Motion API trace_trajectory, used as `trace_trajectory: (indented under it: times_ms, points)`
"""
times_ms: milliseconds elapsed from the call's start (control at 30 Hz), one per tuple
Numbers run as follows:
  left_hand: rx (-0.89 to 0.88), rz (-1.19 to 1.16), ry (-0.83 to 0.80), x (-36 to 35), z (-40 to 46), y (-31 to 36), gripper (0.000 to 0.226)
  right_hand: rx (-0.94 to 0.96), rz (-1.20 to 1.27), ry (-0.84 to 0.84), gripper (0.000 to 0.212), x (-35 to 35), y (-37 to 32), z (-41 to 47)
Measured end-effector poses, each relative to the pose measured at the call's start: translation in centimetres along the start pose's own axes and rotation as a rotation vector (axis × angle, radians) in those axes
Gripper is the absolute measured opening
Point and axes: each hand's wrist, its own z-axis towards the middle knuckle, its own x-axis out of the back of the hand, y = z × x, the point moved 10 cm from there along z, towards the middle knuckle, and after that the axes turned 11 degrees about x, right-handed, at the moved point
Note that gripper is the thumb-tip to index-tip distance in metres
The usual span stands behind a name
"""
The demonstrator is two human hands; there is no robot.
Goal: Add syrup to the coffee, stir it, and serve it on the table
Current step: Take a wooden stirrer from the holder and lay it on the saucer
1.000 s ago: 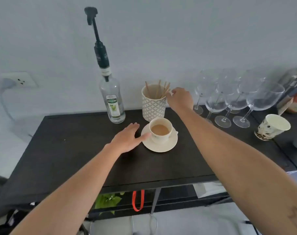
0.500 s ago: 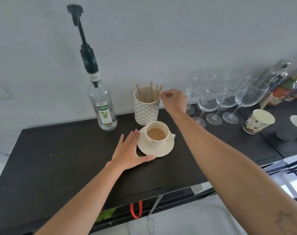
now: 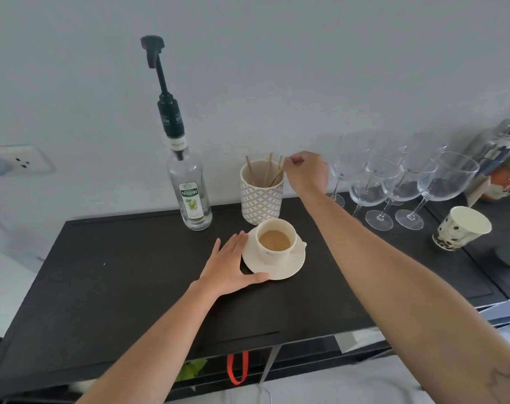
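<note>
Left hand (image 3: 230, 265) flat on black table (image 3: 116, 287), fingers straight, thumb and fingertips touching saucer (image 3: 288, 265) rim. Right hand (image 3: 306, 172) raised at patterned holder (image 3: 262, 196), fingertips pinching top of one wooden stir stick (image 3: 277, 176). Syrup bottle (image 3: 191, 193) with tall black pump upright at back of table, left of holder. Wine glasses (image 3: 393, 182) clustered right, spotted paper cup (image 3: 460, 228) beyond. Coffee cup (image 3: 274, 242) on saucer, just in front of holder, holding light brown coffee.
</note>
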Motion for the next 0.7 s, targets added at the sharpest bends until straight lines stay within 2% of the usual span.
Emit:
trace_trajectory:
  times_ms: [100,367,600,700]
  points:
    - [0.005,-0.015,0.009,0.1,0.0,0.0,0.119,0.047,0.047,0.032,0.016,1.4,-1.4,0.1]
    - [0.017,-0.066,0.023,0.1,-0.1,-0.2,0.119,0.012,0.187,0.191,0.015,7.6,-0.8,-1.4]
    - [0.033,-0.102,0.032,0.4,-0.3,-0.1,0.118,-0.180,0.491,0.268,0.011,10.8,2.9,-5.5]
    - [0.115,-0.162,-0.005,0.4,-0.9,-0.9,0.122,-0.266,0.569,0.238,0.010,11.0,5.0,-7.7]
